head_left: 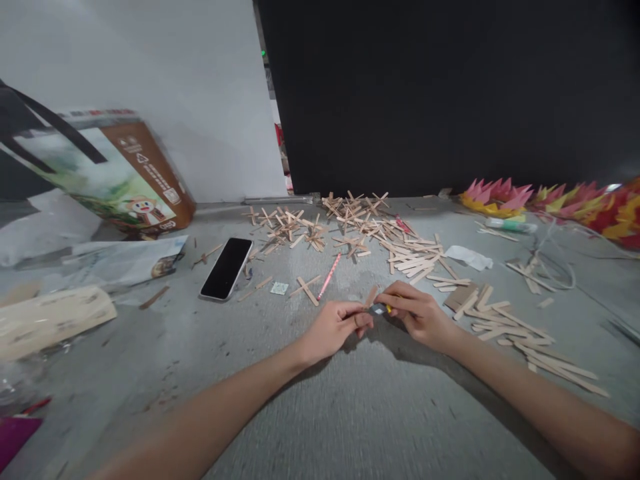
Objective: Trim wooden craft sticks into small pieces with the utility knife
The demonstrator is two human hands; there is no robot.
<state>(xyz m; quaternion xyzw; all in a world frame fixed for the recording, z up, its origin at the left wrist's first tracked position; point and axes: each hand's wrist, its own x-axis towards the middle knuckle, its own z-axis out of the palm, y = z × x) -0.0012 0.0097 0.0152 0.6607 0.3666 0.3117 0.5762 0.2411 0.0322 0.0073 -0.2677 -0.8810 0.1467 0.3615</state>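
Near the middle of the grey surface, my left hand (334, 328) and my right hand (416, 313) meet. Pinched in my left fingers is a wooden craft stick (371, 296), its upper end pointing away from me. The right fingers close on a small dark item with a yellow end (379, 309), pressed close to the stick; its exact kind is too small to make out. Just beyond my left hand lie a pink patterned pencil-like stick (329, 277) and two craft sticks crossed in an X (305, 290).
Crossed sticks (287, 225) pile up at the back; loose craft sticks (505, 327) spread right. A phone (227, 269), a printed bag (125, 177) and plastic packaging (55, 313) lie left. Paper flowers (497, 197), a glue-stick-like tube (511, 225) and a pale cable (570, 267) sit far right.
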